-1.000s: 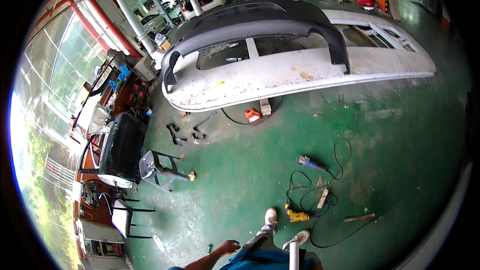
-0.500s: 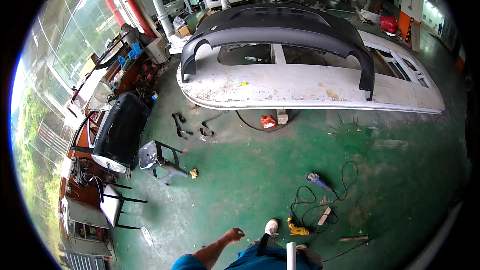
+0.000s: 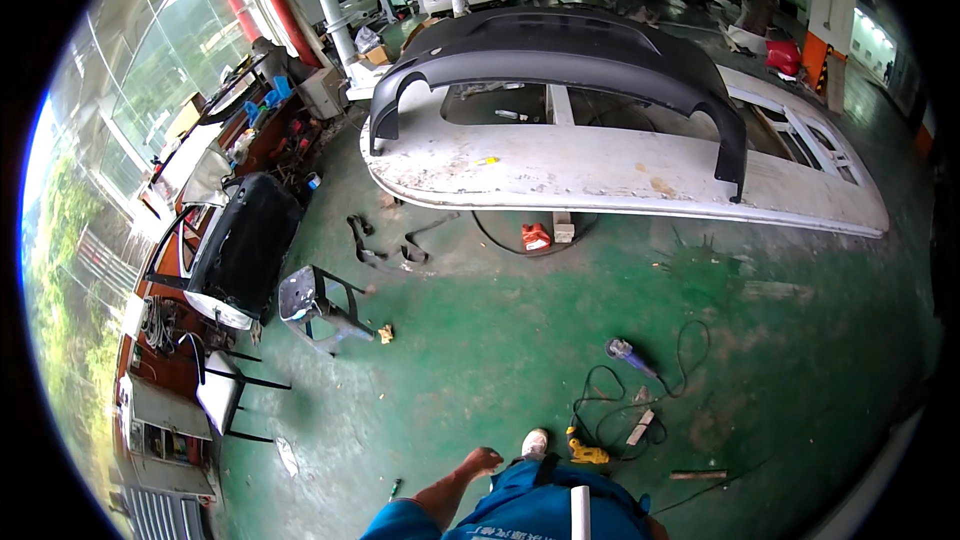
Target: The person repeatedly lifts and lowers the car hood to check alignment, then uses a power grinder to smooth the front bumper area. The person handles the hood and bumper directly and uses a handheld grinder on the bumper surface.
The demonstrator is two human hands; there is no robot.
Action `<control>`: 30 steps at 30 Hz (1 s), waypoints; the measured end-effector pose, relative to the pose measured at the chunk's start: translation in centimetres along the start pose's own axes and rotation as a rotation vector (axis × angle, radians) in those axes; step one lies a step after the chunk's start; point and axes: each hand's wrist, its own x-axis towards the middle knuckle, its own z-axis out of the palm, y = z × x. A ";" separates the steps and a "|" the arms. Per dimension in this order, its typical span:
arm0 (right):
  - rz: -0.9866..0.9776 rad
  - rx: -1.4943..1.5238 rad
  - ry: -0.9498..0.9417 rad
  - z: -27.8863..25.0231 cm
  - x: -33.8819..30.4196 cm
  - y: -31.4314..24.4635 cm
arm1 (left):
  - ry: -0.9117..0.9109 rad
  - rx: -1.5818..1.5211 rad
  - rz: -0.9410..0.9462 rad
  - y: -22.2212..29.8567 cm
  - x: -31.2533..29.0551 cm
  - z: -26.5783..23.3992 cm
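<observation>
My left hand (image 3: 484,459) hangs in front of my body at the lower middle, its fingers loosely curled and no object visible in them. The arm comes from a blue short sleeve. It is closest to my white shoe (image 3: 535,442) on the green floor. My right hand is out of sight. A white tube (image 3: 580,512) rises from the lower edge in front of my blue shirt; what holds it is hidden. Just past the shoe lie a yellow power tool (image 3: 588,451) and, farther off, a blue angle grinder (image 3: 631,356) with black cords.
Ahead, a dark bumper cover (image 3: 560,55) rests on a white vehicle panel (image 3: 570,175). A red container (image 3: 536,236) is under its near edge. At left stand a grey stool (image 3: 302,292), a black car door (image 3: 250,250) and a chair (image 3: 220,395). A thin green tool (image 3: 396,488) lies nearby.
My left hand has shifted slightly right and up in the view. More of my blue shirt shows, and the thin green tool on the floor has come into sight.
</observation>
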 end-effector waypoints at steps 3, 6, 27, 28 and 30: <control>-0.113 -0.068 -0.047 -1.7 -0.9 2.1 | 0.115 -0.457 -0.157 3.1 1.3 -2.2; -0.219 -0.458 -0.266 -6.0 -0.6 3.7 | 0.221 -0.634 -0.272 9.1 2.3 -9.0; -1.481 0.337 0.351 -24.8 -5.9 -35.5 | 0.411 -0.808 1.443 54.0 -16.9 -39.8; -1.502 0.346 0.364 -24.8 -6.0 -36.1 | 0.428 -0.821 1.403 53.8 -17.3 -39.9; -1.555 0.368 0.348 -24.4 -5.3 -37.2 | 0.460 -0.861 1.334 52.9 -17.9 -40.1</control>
